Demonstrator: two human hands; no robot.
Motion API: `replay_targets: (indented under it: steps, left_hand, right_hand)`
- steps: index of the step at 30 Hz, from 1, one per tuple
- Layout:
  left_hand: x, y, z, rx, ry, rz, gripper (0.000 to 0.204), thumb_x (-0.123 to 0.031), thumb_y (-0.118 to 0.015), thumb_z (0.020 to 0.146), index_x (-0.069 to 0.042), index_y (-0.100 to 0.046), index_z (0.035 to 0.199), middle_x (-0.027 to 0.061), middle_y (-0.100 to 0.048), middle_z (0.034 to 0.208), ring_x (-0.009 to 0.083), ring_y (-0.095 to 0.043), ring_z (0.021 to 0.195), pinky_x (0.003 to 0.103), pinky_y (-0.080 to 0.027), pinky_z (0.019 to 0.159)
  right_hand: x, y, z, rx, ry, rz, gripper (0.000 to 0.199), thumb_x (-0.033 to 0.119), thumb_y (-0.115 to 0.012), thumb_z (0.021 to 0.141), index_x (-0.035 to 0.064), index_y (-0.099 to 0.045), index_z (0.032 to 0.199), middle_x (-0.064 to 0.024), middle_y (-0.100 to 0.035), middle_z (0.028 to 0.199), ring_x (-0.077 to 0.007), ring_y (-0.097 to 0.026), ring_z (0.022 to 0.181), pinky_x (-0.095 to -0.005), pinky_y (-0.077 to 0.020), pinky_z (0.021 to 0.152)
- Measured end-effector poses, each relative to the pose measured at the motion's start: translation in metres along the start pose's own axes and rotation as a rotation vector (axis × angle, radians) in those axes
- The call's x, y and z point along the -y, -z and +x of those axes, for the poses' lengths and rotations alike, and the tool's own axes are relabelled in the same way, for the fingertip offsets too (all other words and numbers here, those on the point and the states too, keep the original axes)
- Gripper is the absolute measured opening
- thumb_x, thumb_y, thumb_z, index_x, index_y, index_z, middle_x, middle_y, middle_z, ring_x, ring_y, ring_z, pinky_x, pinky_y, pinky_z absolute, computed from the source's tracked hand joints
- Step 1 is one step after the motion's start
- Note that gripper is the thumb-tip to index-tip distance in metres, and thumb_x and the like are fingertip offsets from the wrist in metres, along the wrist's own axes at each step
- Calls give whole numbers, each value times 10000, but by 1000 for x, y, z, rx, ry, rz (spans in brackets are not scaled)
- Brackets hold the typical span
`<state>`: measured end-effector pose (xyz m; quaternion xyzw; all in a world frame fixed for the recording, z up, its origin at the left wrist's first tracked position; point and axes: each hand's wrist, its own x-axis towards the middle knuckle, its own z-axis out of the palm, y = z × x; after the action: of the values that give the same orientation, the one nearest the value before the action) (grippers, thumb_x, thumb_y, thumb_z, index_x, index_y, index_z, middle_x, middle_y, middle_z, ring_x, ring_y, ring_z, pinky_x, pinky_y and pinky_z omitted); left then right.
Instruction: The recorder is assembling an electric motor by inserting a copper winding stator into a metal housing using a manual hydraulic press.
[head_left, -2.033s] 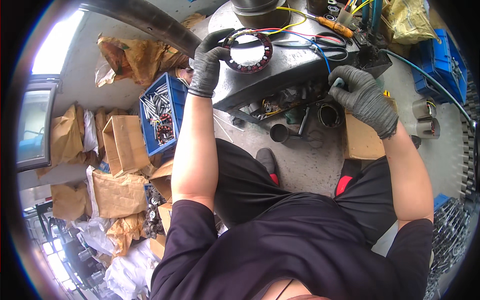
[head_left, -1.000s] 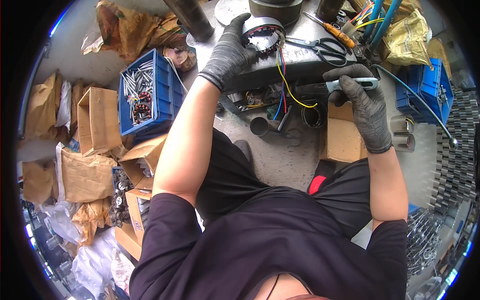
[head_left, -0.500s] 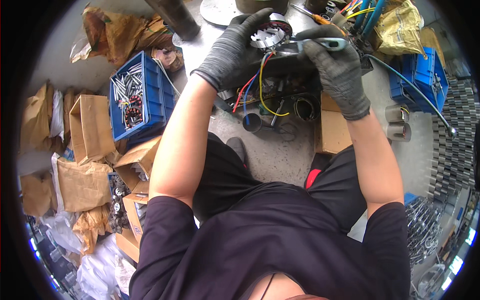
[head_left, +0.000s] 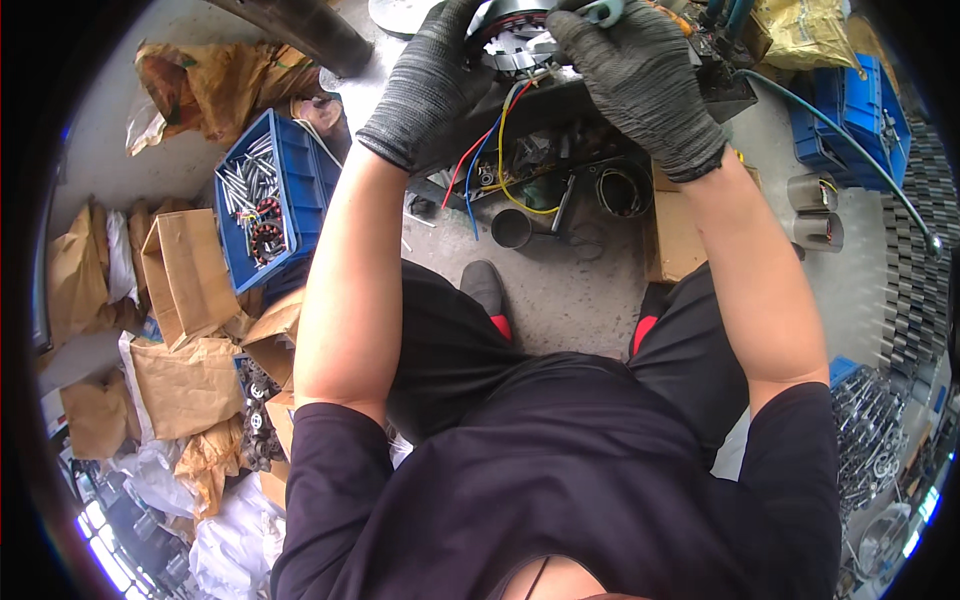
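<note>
At the top of the view my left hand (head_left: 430, 85), in a grey knit glove, grips the side of a motor stator (head_left: 513, 62), a metal ring with dark windings inside. Red, blue and yellow wires (head_left: 502, 150) hang from its near edge. My right hand (head_left: 640, 85), gloved too, is closed round a grey-handled bladed tool (head_left: 606, 12). The tool's tip reaches the stator's right side, though the fingers hide most of it.
A dark bench edge (head_left: 735, 100) lies beneath my hands. On the left stands a blue crate (head_left: 312, 175) of metal shafts, beside cardboard boxes (head_left: 185, 270). Metal cylinders (head_left: 815, 232) and stacked metal parts (head_left: 915, 260) are on the right. A cable (head_left: 850, 135) arcs there.
Both hands and the stator have moved up in the view, slightly left. My right hand has turned over the tool, which is now more hidden. The surroundings have shifted with the head.
</note>
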<state>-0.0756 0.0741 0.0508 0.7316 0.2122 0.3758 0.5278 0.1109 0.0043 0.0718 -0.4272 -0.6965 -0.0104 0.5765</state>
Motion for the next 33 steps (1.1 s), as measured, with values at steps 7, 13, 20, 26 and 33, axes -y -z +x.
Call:
replay_targets:
  steps: [7, 13, 20, 26, 33]
  left_hand:
    - [-2, 0, 6, -5, -74, 572, 775, 130, -654, 810, -116, -476, 1524, 104, -597, 1325, 200, -590, 1120, 337, -522, 930]
    - [27, 5, 16, -9, 30, 198, 900, 184, -669, 798, -97, -351, 1592, 104, -578, 1384, 172, -579, 1181, 290, -517, 987]
    - [31, 30, 18, -33, 158, 154, 869, 118, -740, 763, -67, -409, 1545, 82, -630, 1273, 154, -604, 1087, 305, -558, 920]
    - [32, 31, 18, -58, 235, -26, 824, 44, -791, 770, -73, -445, 1509, 66, -647, 1127, 157, -616, 980, 313, -561, 865]
    - [29, 24, 14, -77, 209, 288, 796, 25, -817, 775, -85, -457, 1477, 40, -655, 1051, 142, -613, 955, 300, -566, 831]
  right_hand:
    - [-3, 15, -5, 64, -373, 110, 49, 65, -671, 961, 30, -649, 935, -24, -634, 716, -92, -596, 678, -288, -489, 611]
    - [-12, 11, -12, 37, -366, 289, 49, 79, -659, 985, 34, -639, 986, -2, -625, 754, -91, -608, 692, -274, -500, 628]
    - [10, 25, -10, 19, -515, 350, 85, 109, -652, 994, 34, -621, 1023, -11, -618, 782, -97, -629, 698, -262, -518, 644]
    - [10, 19, -14, -36, -557, 434, 65, 96, -643, 1000, 41, -614, 1019, -18, -628, 787, -106, -649, 708, -262, -529, 649]
    - [15, 7, -8, 93, -331, 62, 60, 66, -658, 964, 20, -621, 954, -81, -646, 762, -158, -645, 700, -327, -522, 651]
